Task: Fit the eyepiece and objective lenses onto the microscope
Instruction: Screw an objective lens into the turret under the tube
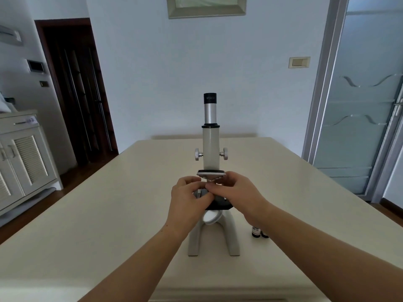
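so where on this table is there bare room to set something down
The table is bare left of the microscope out to the edge, behind it to the far edge, and right of the two loose lenses. Crowded: under the nosepiece, where the left hand and right hand meet, and beside the microscope's right foot, where those lenses stand.

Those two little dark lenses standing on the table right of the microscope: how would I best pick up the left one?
Pinch the left lens by its round barrel, front and back, coming straight down from above. It stands upright, and the other lens sits close on its right, so a side-to-side pinch would likely be cramped.
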Demonstrator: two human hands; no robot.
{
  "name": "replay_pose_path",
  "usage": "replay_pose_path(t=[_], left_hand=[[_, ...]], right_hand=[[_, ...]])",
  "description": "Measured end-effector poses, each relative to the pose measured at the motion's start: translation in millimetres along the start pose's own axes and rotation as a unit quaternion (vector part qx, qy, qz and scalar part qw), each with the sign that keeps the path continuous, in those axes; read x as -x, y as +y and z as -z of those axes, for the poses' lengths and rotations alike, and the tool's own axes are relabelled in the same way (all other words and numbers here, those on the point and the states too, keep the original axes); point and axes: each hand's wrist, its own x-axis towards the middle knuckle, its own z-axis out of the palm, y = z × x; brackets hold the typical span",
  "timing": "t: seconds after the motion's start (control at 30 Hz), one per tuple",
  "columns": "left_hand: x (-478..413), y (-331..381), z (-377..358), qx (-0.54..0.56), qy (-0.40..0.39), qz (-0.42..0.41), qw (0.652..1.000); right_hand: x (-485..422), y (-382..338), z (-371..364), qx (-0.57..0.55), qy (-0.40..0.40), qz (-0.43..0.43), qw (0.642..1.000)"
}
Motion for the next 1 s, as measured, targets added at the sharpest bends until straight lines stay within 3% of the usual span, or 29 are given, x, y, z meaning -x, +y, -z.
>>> replay_pose_path(t=[0.43, 1.0], left_hand=[[4.7, 3.4, 5.5, 0.022, -0.024, 0.018, 0.999], [3.2, 1.4, -0.1, 0.029, 0.009, 0.007, 1.0]], right_hand=[[-2.6, 2.3, 0.8, -0.027, -0.022, 0.01, 0.999], [-3.9, 2.8, -4.0, -0.047, -0.022, -0.005, 0.999]])
